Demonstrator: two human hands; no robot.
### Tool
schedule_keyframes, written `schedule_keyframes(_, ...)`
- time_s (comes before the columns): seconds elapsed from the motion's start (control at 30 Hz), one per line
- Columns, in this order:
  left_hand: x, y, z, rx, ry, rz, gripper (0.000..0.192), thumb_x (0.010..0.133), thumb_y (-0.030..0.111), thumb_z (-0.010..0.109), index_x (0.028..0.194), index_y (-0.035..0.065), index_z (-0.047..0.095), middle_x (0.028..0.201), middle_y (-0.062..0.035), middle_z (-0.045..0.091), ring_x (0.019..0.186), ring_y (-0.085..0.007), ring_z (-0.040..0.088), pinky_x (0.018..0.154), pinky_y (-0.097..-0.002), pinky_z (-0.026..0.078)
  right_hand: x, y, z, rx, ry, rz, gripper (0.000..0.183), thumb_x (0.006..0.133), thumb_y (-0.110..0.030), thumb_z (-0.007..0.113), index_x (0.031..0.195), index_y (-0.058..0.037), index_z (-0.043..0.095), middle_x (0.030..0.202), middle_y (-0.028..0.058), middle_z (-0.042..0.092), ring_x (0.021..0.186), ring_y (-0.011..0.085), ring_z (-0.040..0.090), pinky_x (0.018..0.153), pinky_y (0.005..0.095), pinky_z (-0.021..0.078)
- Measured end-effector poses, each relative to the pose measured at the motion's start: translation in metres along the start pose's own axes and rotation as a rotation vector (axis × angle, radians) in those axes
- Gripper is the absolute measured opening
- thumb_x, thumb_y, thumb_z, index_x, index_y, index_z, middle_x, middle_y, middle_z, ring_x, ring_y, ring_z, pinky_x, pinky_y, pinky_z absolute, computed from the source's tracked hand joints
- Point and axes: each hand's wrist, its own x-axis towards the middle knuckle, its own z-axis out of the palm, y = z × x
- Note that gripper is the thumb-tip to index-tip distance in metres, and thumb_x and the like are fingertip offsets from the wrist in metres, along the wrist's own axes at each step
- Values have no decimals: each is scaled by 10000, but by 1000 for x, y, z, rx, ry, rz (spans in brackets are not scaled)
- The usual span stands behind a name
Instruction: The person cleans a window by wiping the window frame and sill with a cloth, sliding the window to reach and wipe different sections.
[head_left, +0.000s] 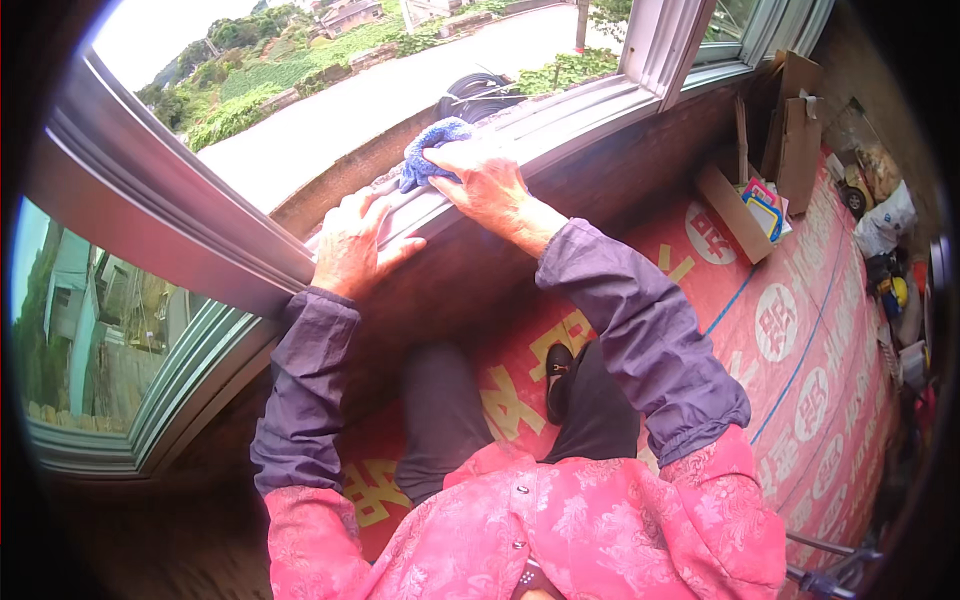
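Note:
A blue cloth (435, 146) is bunched in my right hand (484, 184), which presses it onto the grooved sill track (570, 120) of an open window. Its fingers curl over the cloth near the outer edge of the sill. To the left, my left hand (352, 244) rests on the same sill beside the upright window frame (180, 187). That hand holds no object; its fingers reach over the track, and the thumb lies apart along the inner edge.
Outside the opening lies a coil of black hose or cable (480, 94). Red printed sheeting (772, 375) covers the floor. Cardboard (795, 142), booklets (765, 210) and a white plastic bag (889, 221) stand along the right side. A glazed window panel (105, 322) is at left.

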Motion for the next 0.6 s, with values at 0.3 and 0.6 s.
schedule_keyframes(0.3,4,7,-4,20,-93,-65,671,830,541,681,1208,-5,590,1305,-194,541,1173,-377,528,972,-462,424,-1,142,-79,-452,-15,169,243,859,-212,665,1095,-166,702,935,134,705,858,327,690,745,432,557)
schedule_keyframes(0.6,4,7,-4,35,-105,-76,682,817,517,708,1232,-10,583,1333,-213,528,1210,-393,513,1009,-470,409,12,277,-145,-803,-171,448,295,875,-253,617,1136,-135,689,1064,147,700,1028,336,656,908,449,509)
